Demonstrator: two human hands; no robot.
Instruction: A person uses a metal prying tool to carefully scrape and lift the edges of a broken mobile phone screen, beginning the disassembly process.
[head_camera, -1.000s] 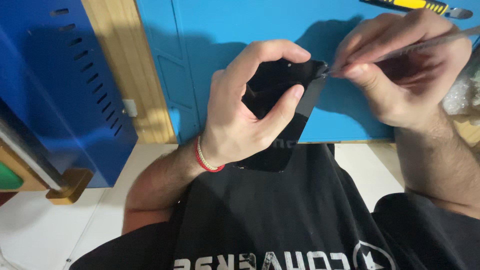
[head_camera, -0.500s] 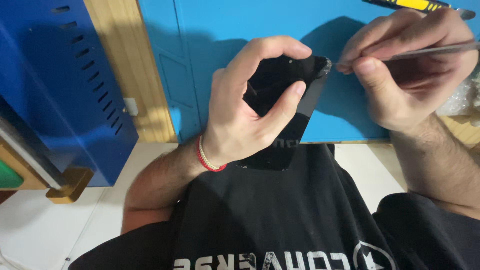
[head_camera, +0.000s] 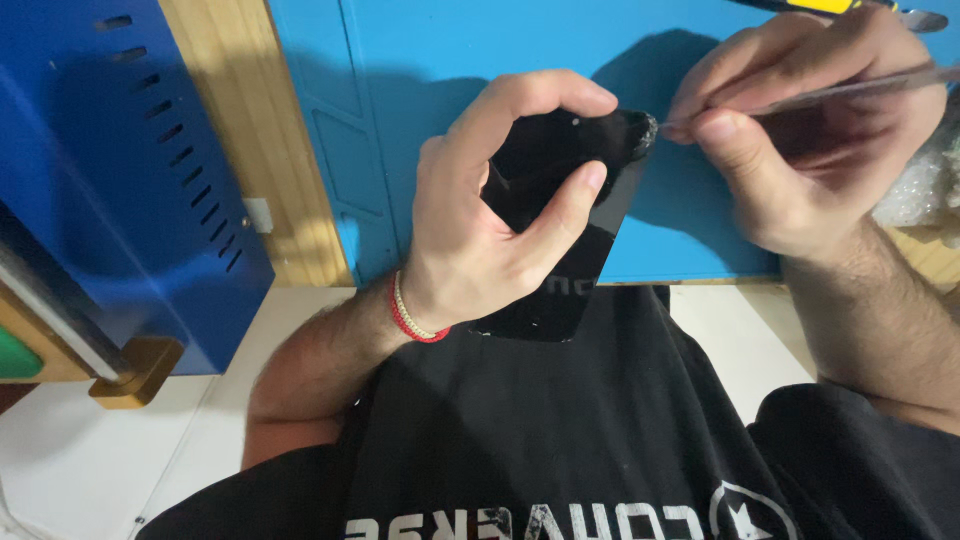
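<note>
My left hand (head_camera: 490, 215) grips a black phone (head_camera: 565, 235), held upright and tilted above my lap, thumb across its glossy face and fingers curled over its top edge. A red and pale bracelet (head_camera: 412, 312) circles that wrist. My right hand (head_camera: 810, 140) pinches a thin metal tool (head_camera: 850, 90) whose tip touches the phone's upper right corner. The phone's far side is hidden by my fingers.
A blue work mat (head_camera: 420, 90) covers the wooden bench (head_camera: 250, 150) ahead. A blue vented machine box (head_camera: 110, 180) stands at the left. A yellow-handled knife (head_camera: 850, 8) lies at the top right, crinkled clear plastic (head_camera: 920, 185) at the right edge. My black shirt (head_camera: 560, 440) fills the bottom.
My right hand has shifted slightly, keeping the tool tip at the phone's top corner. My left hand and the phone have barely moved.
</note>
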